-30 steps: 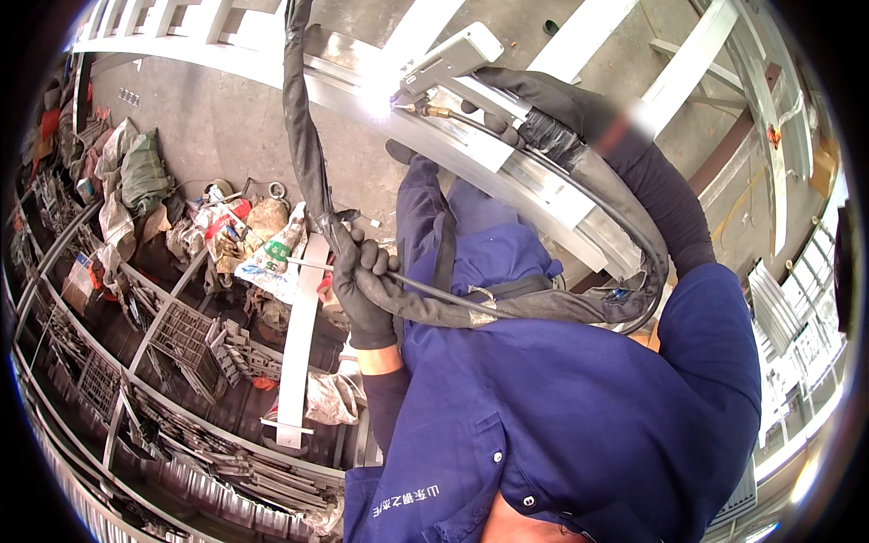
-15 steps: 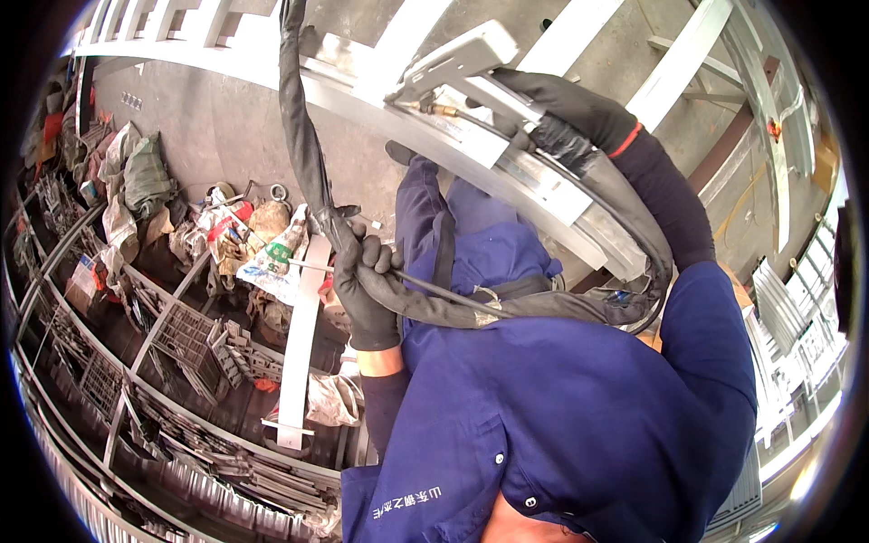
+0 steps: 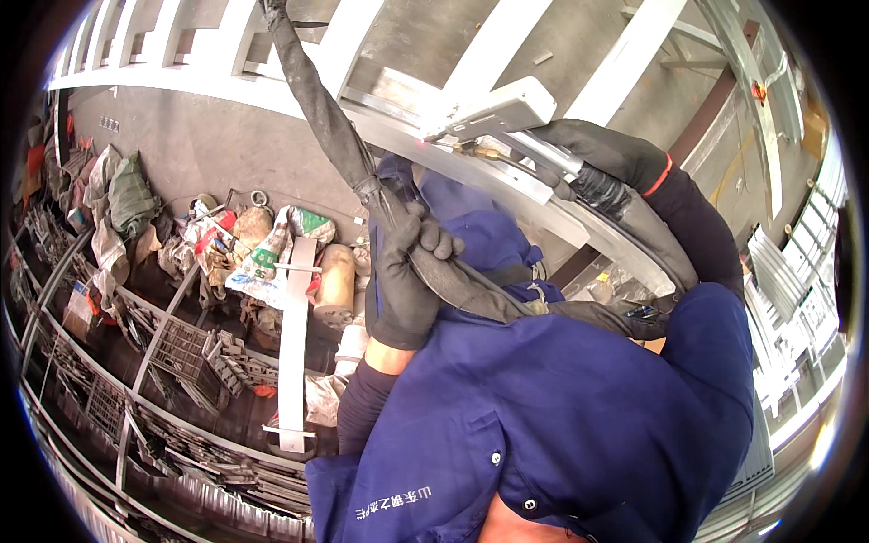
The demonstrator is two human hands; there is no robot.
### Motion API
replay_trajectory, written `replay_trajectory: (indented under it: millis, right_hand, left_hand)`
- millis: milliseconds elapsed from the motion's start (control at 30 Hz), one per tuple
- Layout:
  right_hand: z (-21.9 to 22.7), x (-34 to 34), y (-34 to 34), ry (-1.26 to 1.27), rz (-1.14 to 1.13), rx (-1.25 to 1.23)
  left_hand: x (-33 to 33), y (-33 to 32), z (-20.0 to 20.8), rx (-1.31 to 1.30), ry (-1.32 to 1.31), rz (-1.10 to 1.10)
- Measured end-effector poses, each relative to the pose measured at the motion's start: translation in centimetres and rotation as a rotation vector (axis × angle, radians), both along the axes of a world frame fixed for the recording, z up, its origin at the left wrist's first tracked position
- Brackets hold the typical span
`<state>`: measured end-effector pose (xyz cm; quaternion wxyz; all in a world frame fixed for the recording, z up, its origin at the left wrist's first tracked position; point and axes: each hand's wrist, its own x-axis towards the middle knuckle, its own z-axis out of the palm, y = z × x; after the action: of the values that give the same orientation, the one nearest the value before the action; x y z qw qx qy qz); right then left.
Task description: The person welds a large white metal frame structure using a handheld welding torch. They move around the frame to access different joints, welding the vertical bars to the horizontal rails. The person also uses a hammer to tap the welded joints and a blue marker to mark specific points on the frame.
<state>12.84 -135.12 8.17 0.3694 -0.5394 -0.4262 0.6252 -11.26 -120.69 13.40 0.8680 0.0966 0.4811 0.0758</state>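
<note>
My gloved right hand is closed round the handle of a handheld laser welding gun, which has a white-grey body and a brass-coloured fitting below. Its tip points left at the rail of a white metal frame, where a small red dot glows. Whether the tip touches the rail I cannot tell. From the handle's rear a thick dark sheathed cable loops past my waist. My gloved left hand wraps round this cable in front of my body, and from there it runs up and away to the far left.
White crossbars of the frame spread over the floor ahead. On the left stand racks of metal parts, with sacks and a cylindrical roll beside a white metal strip. Metal profiles lie at the right.
The welding gun and my right hand have shifted right and slightly nearer. My left hand has moved right with the cable still in its grip. A red dot now shows at the rail.
</note>
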Motion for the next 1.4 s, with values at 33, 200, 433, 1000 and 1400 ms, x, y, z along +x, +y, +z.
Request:
replay_trajectory:
  millis: [33,200,433,1000,1400]
  right_hand:
    - [-0.5,-0.2,-0.2,-0.064,0.007,0.063]
    - [-1.9,-0.5,-0.8,0.192,-0.085,-0.245]
    - [-1.6,0.0,-1.0,0.385,-0.162,-0.337]
    - [-3.1,0.0,-1.0,0.034,-0.047,-0.010]
    - [-2.4,-0.4,-0.6,0.070,-0.128,-0.025]
  left_hand:
    - [0.1,-0.1,-0.1,0.005,0.000,-0.009]
    - [0.5,0.3,0.2,0.058,0.029,-0.075]
    - [0.4,0.2,0.0,0.064,0.036,-0.069]
    - [-0.2,0.2,-0.9,0.028,-0.004,-0.056]
    - [0.3,-0.2,-0.5,0.042,0.037,-0.036]
